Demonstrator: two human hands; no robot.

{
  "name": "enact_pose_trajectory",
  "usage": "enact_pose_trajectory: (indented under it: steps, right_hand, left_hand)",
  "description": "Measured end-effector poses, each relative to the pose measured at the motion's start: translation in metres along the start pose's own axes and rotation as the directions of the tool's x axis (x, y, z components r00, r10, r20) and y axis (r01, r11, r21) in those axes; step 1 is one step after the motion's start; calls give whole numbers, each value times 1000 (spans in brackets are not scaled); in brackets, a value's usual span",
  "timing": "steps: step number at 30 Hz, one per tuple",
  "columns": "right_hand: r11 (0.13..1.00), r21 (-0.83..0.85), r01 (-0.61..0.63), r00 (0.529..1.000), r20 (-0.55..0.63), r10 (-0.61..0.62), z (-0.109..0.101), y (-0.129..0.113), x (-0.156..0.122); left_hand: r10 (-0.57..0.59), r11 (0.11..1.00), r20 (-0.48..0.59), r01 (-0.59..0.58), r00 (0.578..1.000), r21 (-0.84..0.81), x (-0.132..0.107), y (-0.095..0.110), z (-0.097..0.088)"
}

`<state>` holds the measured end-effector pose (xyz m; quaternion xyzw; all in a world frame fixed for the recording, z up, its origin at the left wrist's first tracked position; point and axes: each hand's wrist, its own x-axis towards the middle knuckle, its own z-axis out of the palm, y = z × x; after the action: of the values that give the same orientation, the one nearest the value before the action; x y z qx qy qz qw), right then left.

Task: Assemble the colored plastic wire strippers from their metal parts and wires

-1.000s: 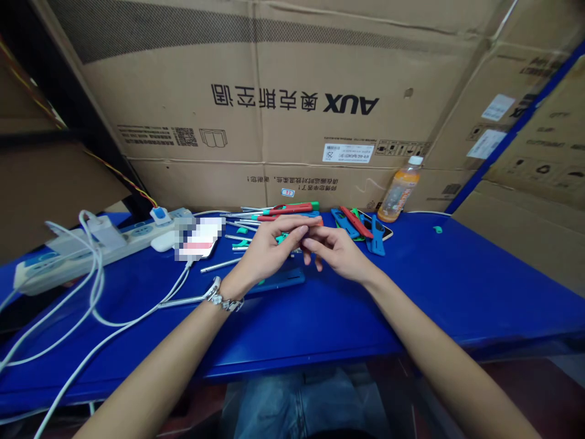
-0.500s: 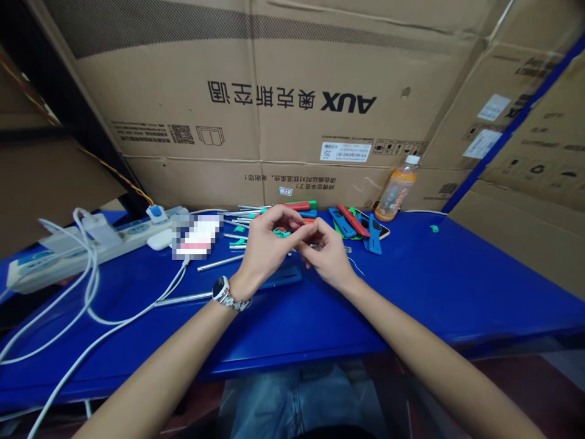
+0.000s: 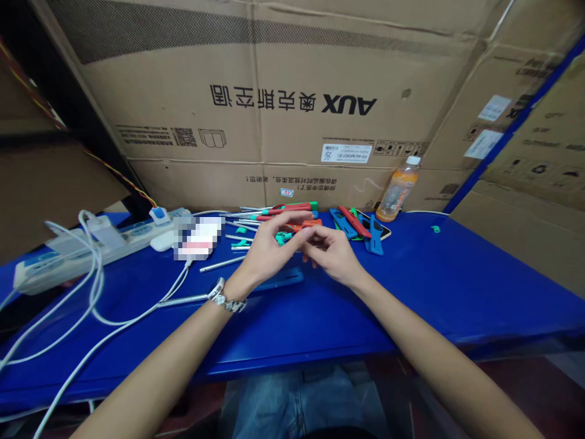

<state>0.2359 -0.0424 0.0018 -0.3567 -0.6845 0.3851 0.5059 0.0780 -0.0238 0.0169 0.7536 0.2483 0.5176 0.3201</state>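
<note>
My left hand (image 3: 270,251), with a watch (image 3: 218,290) on its wrist, is raised above the table. Its thumb meets the fingertips of my right hand (image 3: 335,255). Both hands are closed in a pinch; whatever lies between the fingertips is hidden or too small to make out. Below them lies a blue plastic handle (image 3: 287,277) with a metal tube (image 3: 185,300), like a long-nosed lighter. Behind my left hand are more metal tubes (image 3: 223,263), red handles (image 3: 292,208) and small teal pieces (image 3: 240,243). Blue handles (image 3: 375,236) and a red handle (image 3: 355,222) lie beyond my right hand.
An orange drink bottle (image 3: 398,190) stands by the cardboard (image 3: 292,55) at the back. On the left are a power strip (image 3: 123,239), white cables (image 3: 98,274) and a blurred-out device (image 3: 198,238). A phone (image 3: 386,231) lies under the handles. One teal piece (image 3: 436,229) lies far right.
My left fingers have straightened and lifted a little from the right hand. My right hand has shifted slightly right and down. The things on the table lie as before.
</note>
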Motion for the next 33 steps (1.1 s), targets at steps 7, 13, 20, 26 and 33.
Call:
enact_pose_trajectory:
  steps: [7,13,20,26,33]
  right_hand:
    - [998,-50,37,982,-181,-45,10,14,1]
    - [1000,-25,5,985,172,-1,-10,-7,-1]
    - [994,-71,84,990,-108,-91,4,10,5]
    - [996,-52,72,996,-40,-74,2,6,1]
    - [1000,14,17,996,92,-18,-8,-6,1]
  left_hand:
    - [-5,1000,-167,5,986,1,4,3,9]
    - [98,992,87,-104,991,67,1,2,-13]
    - [2,1000,-156,-3,988,-5,3,5,8]
    - [-17,999,-170,9,985,-48,0,6,4]
    - [47,986,-139,-23,989,166,-12,2,-1]
